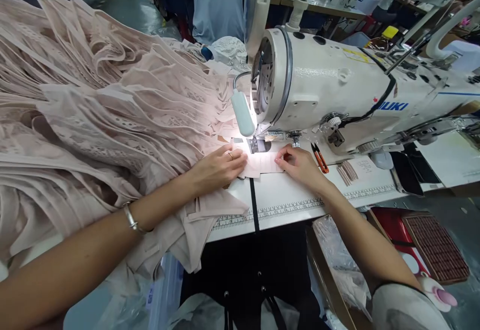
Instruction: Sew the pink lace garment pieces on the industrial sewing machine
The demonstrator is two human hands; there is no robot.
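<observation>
pale pink strip (263, 163) laid flat just in front of the presser foot (255, 145)

at far left, a heap of pale pink garments (131, 95) covers that end of the surface (279, 190), probably piled there to stay within reach. beside it, the left hand (221, 166) rests its fingers over the strip's left end, seemingly to steady it; i cannot tell whether that grip pinches or only presses. a small lamp (242, 115) hangs above, lighting the spot. the right hand (302, 167) has its grip pinched on the strip's right end, perhaps to keep it straight. snips (319, 158) lie just beyond, likely handy for thread.

as for room, heaped cloth crowds the left forearm and spills over the front edge. between the hands and the printed ruler (292, 207), a bare band remains. to the right, snips and small stacked pieces (347, 174) narrow the space under the machine arm (318, 80).
</observation>
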